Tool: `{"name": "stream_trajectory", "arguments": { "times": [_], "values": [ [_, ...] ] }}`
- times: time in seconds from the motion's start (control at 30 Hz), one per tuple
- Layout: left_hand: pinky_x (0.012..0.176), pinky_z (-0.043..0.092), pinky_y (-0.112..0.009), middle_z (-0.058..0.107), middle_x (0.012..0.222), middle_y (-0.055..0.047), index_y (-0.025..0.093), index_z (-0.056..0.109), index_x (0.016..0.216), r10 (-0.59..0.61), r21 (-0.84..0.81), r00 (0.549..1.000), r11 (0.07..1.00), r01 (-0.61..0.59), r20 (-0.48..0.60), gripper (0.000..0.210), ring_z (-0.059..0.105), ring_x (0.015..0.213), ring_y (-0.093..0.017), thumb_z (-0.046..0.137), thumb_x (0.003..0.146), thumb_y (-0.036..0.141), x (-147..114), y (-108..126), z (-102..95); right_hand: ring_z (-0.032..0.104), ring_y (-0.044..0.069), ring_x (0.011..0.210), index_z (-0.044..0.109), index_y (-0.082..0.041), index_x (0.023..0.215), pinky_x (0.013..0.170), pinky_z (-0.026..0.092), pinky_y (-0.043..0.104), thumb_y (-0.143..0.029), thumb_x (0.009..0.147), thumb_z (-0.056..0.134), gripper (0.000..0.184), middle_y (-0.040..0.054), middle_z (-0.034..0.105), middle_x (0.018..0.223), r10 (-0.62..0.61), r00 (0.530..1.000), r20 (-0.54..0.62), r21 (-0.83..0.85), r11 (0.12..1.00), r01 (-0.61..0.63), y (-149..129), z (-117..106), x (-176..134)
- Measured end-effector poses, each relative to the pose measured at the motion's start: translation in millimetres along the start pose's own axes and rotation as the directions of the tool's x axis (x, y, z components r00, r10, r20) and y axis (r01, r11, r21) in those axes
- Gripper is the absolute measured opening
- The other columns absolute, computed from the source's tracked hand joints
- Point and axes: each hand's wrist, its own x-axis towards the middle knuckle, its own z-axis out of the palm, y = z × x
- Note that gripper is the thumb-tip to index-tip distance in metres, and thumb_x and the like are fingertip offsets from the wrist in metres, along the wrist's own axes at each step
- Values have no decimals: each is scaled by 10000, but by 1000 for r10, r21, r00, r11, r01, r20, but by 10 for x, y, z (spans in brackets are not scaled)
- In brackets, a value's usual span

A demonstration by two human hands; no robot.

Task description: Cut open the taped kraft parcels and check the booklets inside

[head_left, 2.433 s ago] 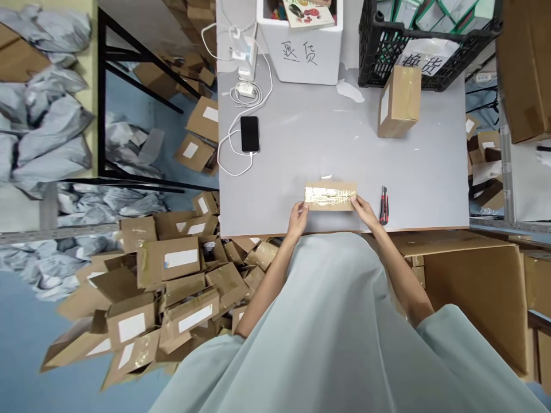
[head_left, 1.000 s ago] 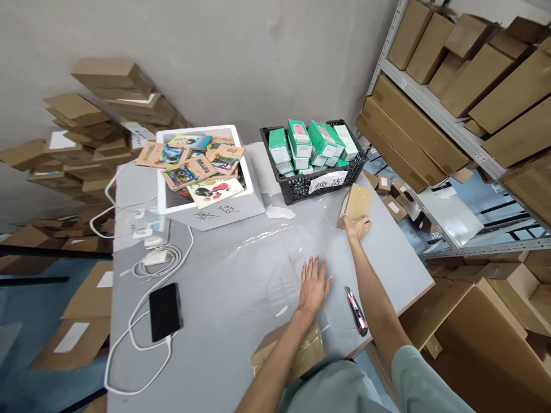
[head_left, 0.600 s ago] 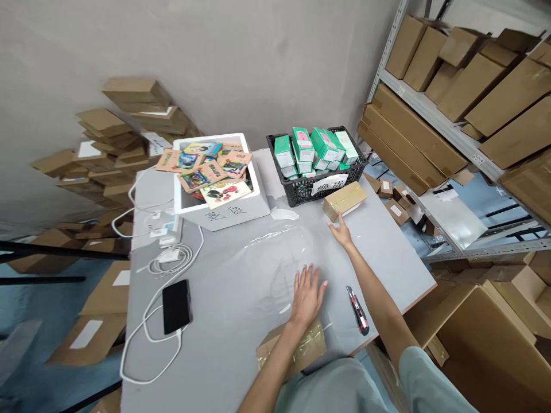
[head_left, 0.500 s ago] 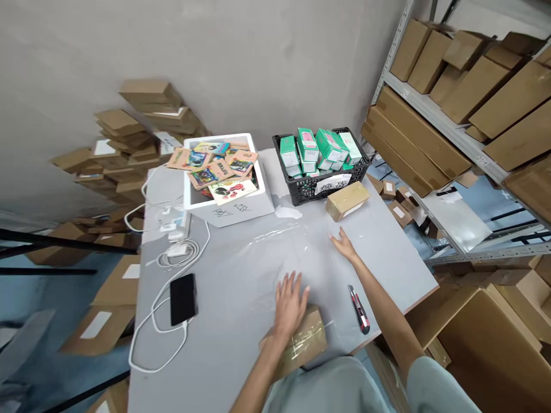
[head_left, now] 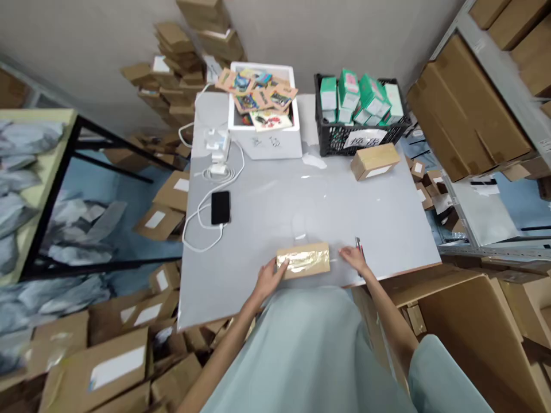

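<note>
A small cardboard box [head_left: 303, 259] with shiny clear tape across its top lies near the front edge of the grey table [head_left: 267, 195]. My left hand [head_left: 269, 278] grips the box's left end. To the right of the box, my right hand [head_left: 353, 258] lies over a red and black utility knife [head_left: 357, 243]; only the knife's tip shows beyond my fingers, and the grip on it is hidden. A second sealed cardboard box [head_left: 373, 162] sits at the table's far right.
A black crate [head_left: 359, 140] of green boxes and a white foam box [head_left: 267, 146] of colourful packets stand at the back. A phone [head_left: 220, 207] on a white cable lies at the left. Cardboard boxes cover the floor at left; a large open carton [head_left: 473, 327] stands at right.
My right hand let go of the far box and came back to the knife near the front edge. My left hand slid from the tabletop onto the taped box's left end. The view tilted down.
</note>
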Motion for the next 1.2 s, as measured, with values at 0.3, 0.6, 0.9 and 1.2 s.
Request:
{"name": "stream_trajectory", "arguments": {
  "times": [0.3, 0.6, 0.9, 1.2],
  "values": [
    [1163, 571, -458, 765, 1450, -141, 172, 618, 1477, 78, -188, 996, 979, -83, -31, 703, 727, 1332, -338, 687, 934, 613, -174, 175, 104, 688, 373, 1313, 668, -134, 1232, 1119, 524, 476, -291, 911, 779, 374, 266, 702, 1361, 10, 943, -333, -398, 905, -150, 248, -267, 199],
    [1327, 375, -617, 403, 1745, -301, 141, 352, 1730, 217, -176, 940, 947, -268, -265, 1255, 407, 1643, -444, 837, 801, 833, -163, -100, 484, 673, 203, 876, 595, -230, 971, 867, 532, 307, -367, 887, 763, 233, 39, 756, 961, -311, 930, -196, -489, 853, 182, 147, -430, 240],
    [1364, 339, -605, 356, 1768, -220, 243, 623, 1442, 330, -281, 902, 870, -404, -278, 956, 299, 1714, -410, 749, 797, 937, -21, -154, 550, 699, 176, 569, 525, -270, 1003, 620, 564, 288, -812, 1074, 474, 549, -45, 671, 693, -454, 875, 169, -270, 832, 484, -474, -364, -117],
    [1365, 365, -544, 457, 1707, -162, 265, 632, 1455, 313, -390, 904, 824, -411, -292, 852, 382, 1678, -385, 851, 828, 800, 59, -189, 645, 720, 229, 632, 605, -233, 1142, 739, 557, 341, -638, 1194, 327, 494, -27, 644, 687, -280, 718, 637, -564, 466, 682, -1236, 206, -587]
  ]
}}
